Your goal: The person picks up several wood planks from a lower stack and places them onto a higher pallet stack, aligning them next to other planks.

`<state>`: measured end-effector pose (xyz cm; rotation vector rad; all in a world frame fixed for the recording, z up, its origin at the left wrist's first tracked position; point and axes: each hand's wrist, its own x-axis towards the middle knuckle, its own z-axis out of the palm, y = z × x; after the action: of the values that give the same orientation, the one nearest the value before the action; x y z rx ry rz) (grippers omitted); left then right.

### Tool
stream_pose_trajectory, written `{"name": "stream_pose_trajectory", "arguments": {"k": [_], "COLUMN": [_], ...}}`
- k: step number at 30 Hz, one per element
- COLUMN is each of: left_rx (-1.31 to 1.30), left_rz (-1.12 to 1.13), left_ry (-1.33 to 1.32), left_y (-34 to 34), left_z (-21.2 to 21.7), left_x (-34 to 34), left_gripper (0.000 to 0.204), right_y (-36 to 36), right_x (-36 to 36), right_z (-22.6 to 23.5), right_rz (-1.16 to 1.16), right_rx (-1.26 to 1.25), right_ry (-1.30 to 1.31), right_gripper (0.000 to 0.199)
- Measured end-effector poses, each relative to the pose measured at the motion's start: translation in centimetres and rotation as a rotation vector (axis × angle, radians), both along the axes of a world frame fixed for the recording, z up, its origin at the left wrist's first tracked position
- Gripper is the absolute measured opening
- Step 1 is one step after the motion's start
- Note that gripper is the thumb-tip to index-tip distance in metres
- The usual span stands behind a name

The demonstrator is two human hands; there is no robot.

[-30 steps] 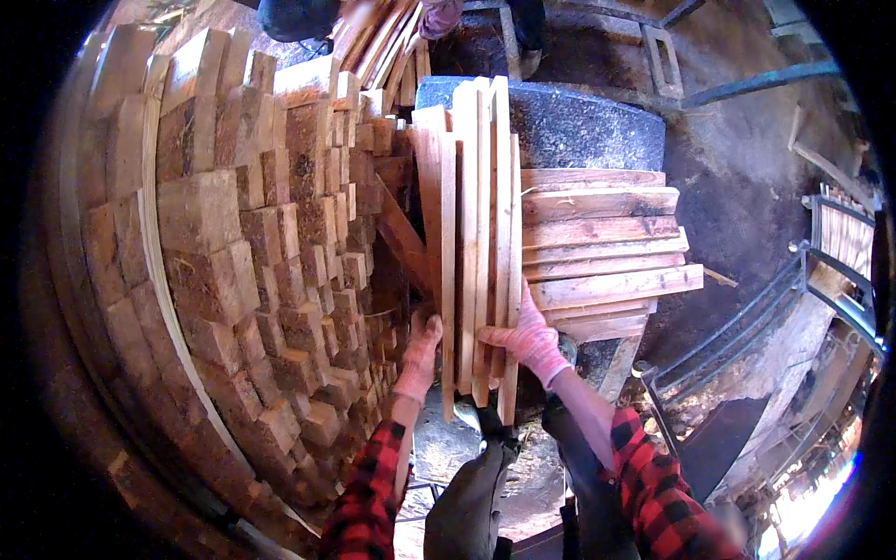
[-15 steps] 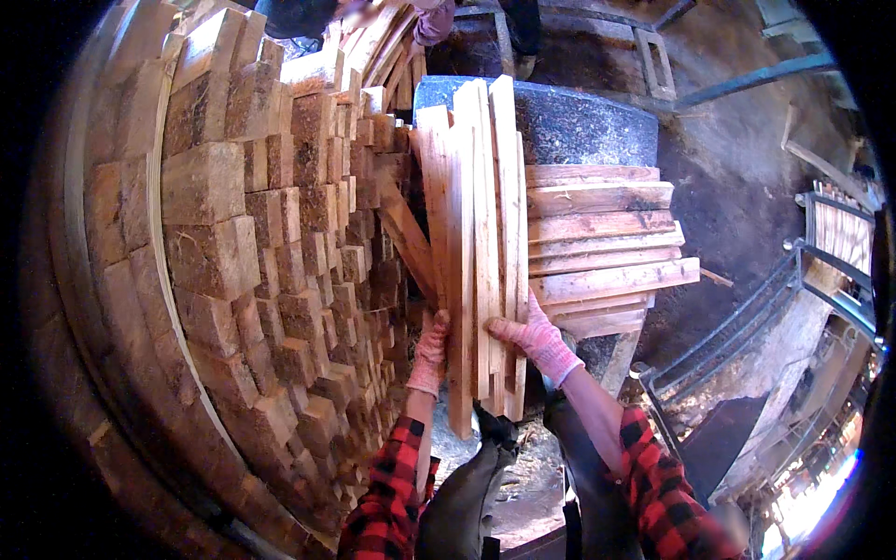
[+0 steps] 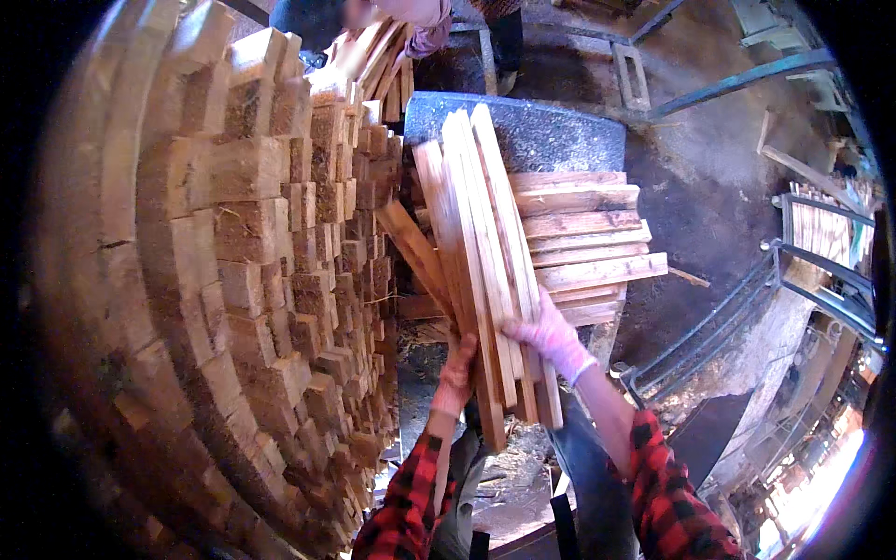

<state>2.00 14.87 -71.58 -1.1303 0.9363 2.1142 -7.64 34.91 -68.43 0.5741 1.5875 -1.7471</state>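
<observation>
My left hand (image 3: 456, 375) and right hand (image 3: 551, 338), both in pale pink gloves, were closed on a bundle of thin wooden slats (image 3: 485, 261). The bundle stood nearly on end, tilted so that its upper end leaned away from me and to the left. The left hand gripped its left edge low down; the right hand wrapped over its right edge, slightly higher. My fingers on the far side of the slats were hidden, and how many slats made up the bundle could not be counted.

Behind the bundle lay a flat stack of boards (image 3: 586, 245), its left part covered by the slats. It rested on a grey table (image 3: 546, 133) with a speckled top, whose near portion was concealed beneath the boards. To my left rose a tall wall of stacked wood blocks (image 3: 252, 261), end grain facing me, its outer side bent and darkened by the lens rim. At the top edge another person (image 3: 411, 14) was cut off, with only part of a sleeve and dark clothing visible. A metal railing (image 3: 821, 261) curved along the right, indistinct in glare.
</observation>
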Motion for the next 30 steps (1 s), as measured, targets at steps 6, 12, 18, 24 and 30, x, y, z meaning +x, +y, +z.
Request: {"name": "stream_pose_trajectory", "arguments": {"k": [6,12,18,24,30], "left_rx": [-0.036,-0.192,-0.085,0.072,-0.165], "left_rz": [0.003,-0.192,-0.218,-0.146,-0.225], "left_ry": [-0.094,0.027,-0.157,-0.356,-0.061], "left_y": [-2.3,-1.3,-1.0,2.5,5.2], "left_z": [10.2,27.1,31.9,22.3,28.8], "left_x": [6.7,4.7,4.2,0.0,0.5], "left_gripper": [0.082,0.093,0.088,0.077,0.081], "right_y": [-1.2,-0.2,3.2,2.5,5.0], "right_x": [6.0,10.9,10.6,4.8,8.6], "right_z": [13.0,23.2,25.1,18.3,23.7], "right_rz": [-0.096,-0.102,0.231,0.028,-0.109], "right_rx": [-0.069,-0.076,-0.213,-0.100,-0.138], "right_ry": [-0.188,-0.318,-0.353,-0.380,-0.358], "right_gripper": [0.102,0.095,0.096,0.117,0.131]}}
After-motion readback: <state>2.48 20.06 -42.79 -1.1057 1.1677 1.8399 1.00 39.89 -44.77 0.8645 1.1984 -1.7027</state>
